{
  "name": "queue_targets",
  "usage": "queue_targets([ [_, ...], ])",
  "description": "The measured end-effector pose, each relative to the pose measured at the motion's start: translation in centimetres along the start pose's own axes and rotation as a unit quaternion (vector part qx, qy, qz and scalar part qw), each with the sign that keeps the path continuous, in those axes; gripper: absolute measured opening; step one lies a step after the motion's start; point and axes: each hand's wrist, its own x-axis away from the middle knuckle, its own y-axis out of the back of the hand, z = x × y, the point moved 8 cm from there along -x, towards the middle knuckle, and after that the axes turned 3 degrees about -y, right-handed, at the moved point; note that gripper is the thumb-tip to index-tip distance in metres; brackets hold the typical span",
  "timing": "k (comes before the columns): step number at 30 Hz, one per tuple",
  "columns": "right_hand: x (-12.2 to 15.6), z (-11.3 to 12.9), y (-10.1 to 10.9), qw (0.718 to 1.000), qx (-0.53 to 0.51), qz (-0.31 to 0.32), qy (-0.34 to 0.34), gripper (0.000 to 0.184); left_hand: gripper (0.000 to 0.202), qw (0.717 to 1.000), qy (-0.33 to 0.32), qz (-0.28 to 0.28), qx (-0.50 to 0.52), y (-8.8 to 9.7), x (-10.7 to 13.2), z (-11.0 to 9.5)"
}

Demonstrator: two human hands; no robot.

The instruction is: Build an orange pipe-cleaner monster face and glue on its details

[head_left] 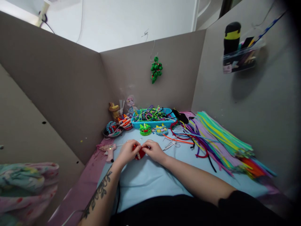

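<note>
Both my hands meet over a small red pipe-cleaner piece (140, 155) at the middle of the blue-covered table. My left hand (129, 151) grips it from the left, fingers pinched. On the other side my right hand (154, 150) pinches its upper right edge. My fingers cover much of the piece, and a pale stripe shows on it. Just beyond stand a green pipe-cleaner figure (145, 129) with a face and a light blue and yellow one (161, 129). Scissors (171, 144) lie right of my right hand. A pink glue gun (110, 151) rests left of my left hand.
Behind is a blue tray (154, 125) of tangled pipe cleaners. Bundled pipe cleaners (221, 141) spread over the right side. A dark bowl (113, 135) and an orange-and-white figure (125, 121) stand at back left. Grey panels (150, 88) enclose the table; a clear bin (242, 61) hangs right.
</note>
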Motion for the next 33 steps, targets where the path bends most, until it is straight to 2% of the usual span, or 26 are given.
queue_targets([
  [6, -0.3, -0.1, -0.1, 1.0, -0.005, -0.002, -0.011, 0.01, 0.012, 0.992, -0.015, 0.023, -0.127, 0.4, -0.1, -1.7],
  [11, -0.6, -0.6, -0.6, 0.999, 0.025, 0.003, -0.025, 0.013, 0.018, 0.96, -0.027, 0.046, -0.276, 0.0, -0.2, -2.9],
  [14, -0.5, -0.5, -0.5, 0.999, 0.03, 0.001, -0.014, 0.013, 0.019, 0.951, -0.027, 0.05, -0.304, -0.3, -0.1, -3.2],
  [17, -0.4, 0.0, -0.1, 1.0, 0.028, -0.002, 0.011, 0.012, 0.017, 0.961, -0.013, 0.03, -0.275, 0.1, 0.0, -2.9],
  [20, -0.5, 0.0, 0.1, 0.999, 0.032, -0.001, 0.012, 0.011, 0.015, 0.979, -0.016, 0.0, -0.201, 0.7, 0.1, -2.4],
  [22, -0.5, -0.2, 0.0, 0.999, 0.038, 0.0, 0.006, 0.011, 0.014, 0.99, -0.005, -0.04, -0.134, 1.3, 0.3, -1.4],
  [25, -0.7, -0.7, 0.0, 0.999, 0.049, -0.011, 0.001, 0.012, 0.02, 0.992, 0.044, -0.1, -0.061, 2.2, 0.9, 0.9],
  [28, -0.9, -0.9, 0.0, 0.998, 0.062, -0.015, 0.004, 0.013, 0.02, 0.995, 0.054, -0.074, -0.037, 1.5, 1.0, 2.1],
  [33, -0.9, -0.5, -0.6, 0.995, 0.09, 0.015, 0.032, 0.015, 0.018, 0.998, 0.037, -0.025, -0.037, 0.2, 0.4, 2.1],
])
